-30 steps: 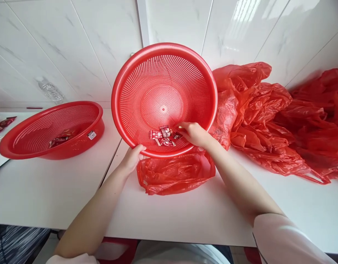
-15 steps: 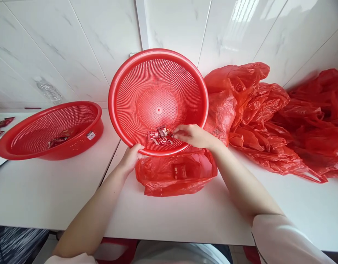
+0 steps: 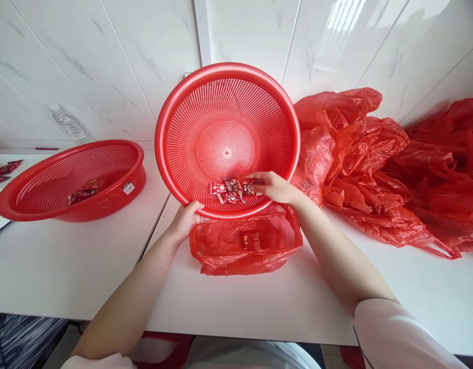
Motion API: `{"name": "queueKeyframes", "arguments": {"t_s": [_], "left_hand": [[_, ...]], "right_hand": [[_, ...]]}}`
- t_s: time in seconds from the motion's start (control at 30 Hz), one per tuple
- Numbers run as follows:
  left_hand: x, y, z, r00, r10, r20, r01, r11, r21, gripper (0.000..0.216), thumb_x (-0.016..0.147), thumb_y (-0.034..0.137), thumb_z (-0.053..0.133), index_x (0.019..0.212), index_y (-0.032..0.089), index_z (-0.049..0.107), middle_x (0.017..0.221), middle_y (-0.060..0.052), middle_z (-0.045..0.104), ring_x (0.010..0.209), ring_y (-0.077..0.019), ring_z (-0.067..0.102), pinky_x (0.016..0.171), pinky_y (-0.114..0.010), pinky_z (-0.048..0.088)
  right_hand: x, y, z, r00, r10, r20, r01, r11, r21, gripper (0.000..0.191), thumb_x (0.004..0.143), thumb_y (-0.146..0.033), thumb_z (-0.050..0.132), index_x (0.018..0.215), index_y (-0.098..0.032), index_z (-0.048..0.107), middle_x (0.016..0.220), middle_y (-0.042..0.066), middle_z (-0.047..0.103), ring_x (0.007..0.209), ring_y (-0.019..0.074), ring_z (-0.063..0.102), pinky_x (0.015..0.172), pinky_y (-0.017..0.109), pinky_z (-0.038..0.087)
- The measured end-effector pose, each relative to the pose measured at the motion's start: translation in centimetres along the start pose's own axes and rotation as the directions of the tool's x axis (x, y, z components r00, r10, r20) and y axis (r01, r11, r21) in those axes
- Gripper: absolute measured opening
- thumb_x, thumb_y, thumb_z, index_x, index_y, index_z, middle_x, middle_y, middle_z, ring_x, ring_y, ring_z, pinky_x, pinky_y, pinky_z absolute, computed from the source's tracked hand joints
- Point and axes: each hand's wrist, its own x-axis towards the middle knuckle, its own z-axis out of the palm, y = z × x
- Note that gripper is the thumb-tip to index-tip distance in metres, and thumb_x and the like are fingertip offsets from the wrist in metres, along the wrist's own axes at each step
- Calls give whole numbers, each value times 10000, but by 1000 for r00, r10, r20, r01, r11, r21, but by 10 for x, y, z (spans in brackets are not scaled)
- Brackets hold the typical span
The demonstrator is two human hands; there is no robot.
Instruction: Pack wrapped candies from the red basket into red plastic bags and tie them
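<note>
My left hand (image 3: 186, 218) grips the lower rim of a round red perforated basket (image 3: 205, 102), tilted up so its inside faces me. A few small red-and-white wrapped candies (image 3: 227, 189) lie at the basket's low edge. My right hand (image 3: 273, 187) reaches in from the right, fingers pinched on a dark red wrapped candy (image 3: 247, 189) beside the others. Under the basket lies an open red plastic bag (image 3: 221, 251) with a small red packet (image 3: 250, 239) showing through it.
A second red basket (image 3: 47, 174) with some wrapped candies sits flat at the left. More candies (image 3: 1, 169) lie at the far left edge. A pile of crumpled red plastic bags (image 3: 394, 174) fills the right of the white table (image 3: 67, 266), against the tiled wall.
The basket swayed left and came back. A red packet now shows inside the bag below. My right hand's fingers have closed on a candy at the basket's low edge.
</note>
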Motion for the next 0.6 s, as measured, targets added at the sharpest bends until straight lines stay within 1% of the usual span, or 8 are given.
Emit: {"name": "queueKeyframes", "arguments": {"t_s": [0.13, 0.23, 0.33, 0.4, 0.47, 0.5, 0.53, 0.6], "left_hand": [[0, 2, 0, 999, -40, -17, 40, 999, 4, 341, 666, 287, 574, 951, 121, 664, 680, -94, 706, 684, -304, 706, 562, -367, 564], [1, 1, -2, 997, -70, -18, 70, 998, 4, 352, 663, 309, 572, 943, 116, 664, 667, -104, 702, 649, -314, 699, 548, -385, 555], [2, -1, -3, 997, -73, 7, 73, 997, -10, 346, 678, 308, 569, 955, 122, 660, 695, -102, 709, 673, -308, 703, 591, -397, 562], [1, -1, -2, 998, -60, 12, 60, 998, -16, 337, 680, 287, 571, 961, 123, 658, 713, -101, 713, 703, -307, 706, 611, -395, 564], [-1, -1, 2, 999, -33, 14, 34, 999, -27, 331, 676, 258, 576, 966, 121, 656, 734, -100, 717, 738, -306, 707, 641, -399, 568], [-1, -1, 4, 1000, -15, 26, 16, 999, -41, 331, 677, 244, 577, 973, 119, 653, 757, -99, 720, 766, -304, 708, 671, -406, 571], [-2, -1, 7, 999, 8, 46, -5, 998, -63, 329, 678, 235, 577, 976, 117, 649, 785, -100, 723, 796, -301, 707, 706, -413, 572], [-3, -2, 11, 996, 51, 76, -42, 993, -111, 317, 684, 227, 571, 971, 111, 641, 841, -105, 723, 850, -294, 703, 774, -431, 567]], "right_hand": [[-8, -13, -8, 993, 45, 111, -72, 967, 246, 358, 820, -192, 620, 1174, -133, 622, 1004, 69, 716, 834, 143, 665, 792, 279, 527], [-17, -29, -12, 959, 6, 283, -78, 966, 245, 356, 829, -228, 635, 1178, -158, 617, 967, 50, 714, 808, 136, 662, 748, 258, 527], [-23, -38, -8, 871, 24, 491, -90, 990, 110, 284, 862, -292, 610, 1104, -149, 650, 941, 59, 715, 808, 147, 672, 734, 261, 532], [-21, -37, 1, 912, 54, 407, -31, 997, -64, 209, 880, -291, 581, 1005, -152, 675, 886, 50, 715, 785, 149, 675, 735, 263, 526], [-16, -31, 14, 984, -26, 178, 69, 968, -240, 178, 888, -262, 564, 991, -163, 671, 897, 50, 714, 808, 159, 674, 783, 284, 516], [-13, -27, 20, 991, -95, 97, 121, 943, -311, 198, 891, -257, 563, 1037, -166, 662, 951, 61, 711, 860, 172, 673, 832, 303, 507], [-10, -23, 27, 985, -160, 63, 172, 916, -364, 246, 895, -266, 566, 1107, -166, 643, 1030, 81, 701, 934, 189, 664, 885, 325, 493], [-6, -15, 37, 967, -227, 111, 253, 871, -421, 364, 910, -311, 561, 1238, -156, 586, 1189, 126, 648, 1086, 227, 617, 973, 372, 455]]}}
